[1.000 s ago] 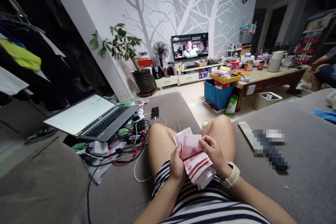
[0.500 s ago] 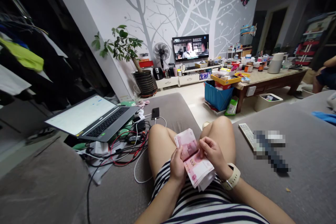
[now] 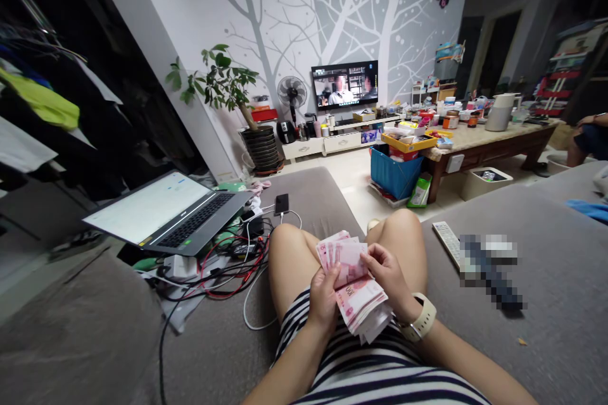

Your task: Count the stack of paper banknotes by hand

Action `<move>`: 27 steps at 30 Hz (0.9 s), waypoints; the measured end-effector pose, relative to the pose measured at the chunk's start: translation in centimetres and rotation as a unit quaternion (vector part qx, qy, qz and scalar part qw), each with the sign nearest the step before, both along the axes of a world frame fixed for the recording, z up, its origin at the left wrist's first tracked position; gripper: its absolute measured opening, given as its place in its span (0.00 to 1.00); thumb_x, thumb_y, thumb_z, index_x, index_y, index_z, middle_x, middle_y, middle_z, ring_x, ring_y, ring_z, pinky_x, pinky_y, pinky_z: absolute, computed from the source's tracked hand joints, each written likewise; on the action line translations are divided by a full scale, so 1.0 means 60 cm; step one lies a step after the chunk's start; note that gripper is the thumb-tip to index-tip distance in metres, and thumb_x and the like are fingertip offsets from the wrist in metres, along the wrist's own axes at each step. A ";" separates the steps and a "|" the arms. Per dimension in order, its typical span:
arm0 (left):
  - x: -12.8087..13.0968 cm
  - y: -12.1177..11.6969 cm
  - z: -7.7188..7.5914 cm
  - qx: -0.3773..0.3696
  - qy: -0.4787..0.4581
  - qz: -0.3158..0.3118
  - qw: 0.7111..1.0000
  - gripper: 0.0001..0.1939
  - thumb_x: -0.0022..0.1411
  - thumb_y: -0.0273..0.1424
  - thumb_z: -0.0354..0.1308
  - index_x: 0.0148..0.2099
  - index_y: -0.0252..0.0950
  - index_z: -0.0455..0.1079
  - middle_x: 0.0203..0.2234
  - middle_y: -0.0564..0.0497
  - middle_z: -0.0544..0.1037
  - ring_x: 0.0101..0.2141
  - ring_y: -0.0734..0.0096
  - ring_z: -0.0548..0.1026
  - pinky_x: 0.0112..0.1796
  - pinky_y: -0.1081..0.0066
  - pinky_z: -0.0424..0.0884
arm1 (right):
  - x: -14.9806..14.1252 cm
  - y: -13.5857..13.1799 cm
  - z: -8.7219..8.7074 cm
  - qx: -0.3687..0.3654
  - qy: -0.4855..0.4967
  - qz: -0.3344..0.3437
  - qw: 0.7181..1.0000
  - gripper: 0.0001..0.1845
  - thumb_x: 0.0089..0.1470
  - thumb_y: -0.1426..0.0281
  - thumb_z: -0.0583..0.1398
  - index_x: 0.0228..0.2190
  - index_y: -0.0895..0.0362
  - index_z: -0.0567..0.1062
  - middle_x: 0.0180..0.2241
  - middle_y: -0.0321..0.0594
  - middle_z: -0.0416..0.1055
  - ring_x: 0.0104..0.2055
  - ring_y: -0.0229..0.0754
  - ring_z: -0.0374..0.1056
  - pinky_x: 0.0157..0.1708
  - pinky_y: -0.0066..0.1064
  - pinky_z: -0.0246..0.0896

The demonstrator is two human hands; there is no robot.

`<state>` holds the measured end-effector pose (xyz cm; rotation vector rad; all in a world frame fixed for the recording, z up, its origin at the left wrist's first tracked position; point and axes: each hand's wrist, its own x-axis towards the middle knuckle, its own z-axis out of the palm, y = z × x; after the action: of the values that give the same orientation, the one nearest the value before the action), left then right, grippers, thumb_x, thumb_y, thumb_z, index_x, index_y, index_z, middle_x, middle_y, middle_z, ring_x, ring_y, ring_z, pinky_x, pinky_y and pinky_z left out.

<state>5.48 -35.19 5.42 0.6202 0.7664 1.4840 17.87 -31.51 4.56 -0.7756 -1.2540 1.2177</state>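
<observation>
I sit on a grey sofa with a stack of pink banknotes (image 3: 354,285) over my lap. My left hand (image 3: 324,300) is closed round the left side of the stack, thumb on top. My right hand (image 3: 387,275), with a pale watch on its wrist, pinches the top notes near their upper right edge. Several notes are fanned upward toward my knees, while the rest of the stack hangs down toward my striped shirt.
An open laptop (image 3: 166,212) rests to my left above a tangle of cables (image 3: 223,262) and a phone (image 3: 281,204). A remote (image 3: 449,242) lies on the sofa to my right. Ahead stand a blue bin (image 3: 394,172), a cluttered low table (image 3: 479,139) and a TV (image 3: 344,83). Another person's leg (image 3: 582,142) shows at far right.
The top notes have been lifted and fanned upward again by my right fingers; half a second ago one note lay flat on the stack. Both hands stay over my lap.
</observation>
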 end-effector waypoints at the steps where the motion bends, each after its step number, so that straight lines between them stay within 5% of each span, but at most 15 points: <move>1: 0.000 0.000 0.002 -0.003 0.004 0.011 1.000 0.17 0.49 0.35 0.61 0.40 0.32 0.72 0.31 0.44 0.80 0.34 0.58 0.78 0.38 0.61 0.70 | 0.000 -0.001 0.000 0.000 0.000 0.000 1.000 0.17 0.49 0.58 0.60 0.21 0.57 0.64 0.20 0.32 0.58 0.24 0.34 0.53 0.24 0.26 0.50; 7: -0.001 0.007 0.005 -0.012 0.046 0.122 0.991 0.15 0.49 0.39 0.58 0.33 0.31 0.75 0.27 0.46 0.80 0.32 0.60 0.77 0.37 0.65 0.70 | 0.003 -0.009 0.016 0.010 -0.006 -0.014 1.000 0.17 0.50 0.58 0.59 0.21 0.57 0.64 0.21 0.32 0.58 0.24 0.35 0.53 0.25 0.26 0.50; 19: -0.004 0.009 0.006 -0.016 0.077 0.146 0.986 0.13 0.49 0.38 0.58 0.30 0.32 0.76 0.22 0.50 0.79 0.26 0.66 0.75 0.32 0.69 0.68 | 0.005 -0.012 0.018 0.023 -0.021 -0.023 0.999 0.16 0.49 0.58 0.60 0.22 0.57 0.67 0.20 0.33 0.60 0.25 0.37 0.55 0.25 0.27 0.52; 27: -0.008 0.011 0.001 -0.005 0.088 0.155 0.984 0.10 0.50 0.36 0.57 0.29 0.36 0.75 0.25 0.50 0.79 0.31 0.63 0.75 0.35 0.67 0.70 | 0.000 -0.015 0.018 0.008 0.004 -0.013 1.000 0.16 0.49 0.58 0.60 0.22 0.58 0.68 0.20 0.33 0.61 0.22 0.35 0.54 0.23 0.26 0.50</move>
<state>5.00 -34.55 5.45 0.6510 1.0440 1.7234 17.89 -32.43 5.63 -0.7728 -1.2432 1.1874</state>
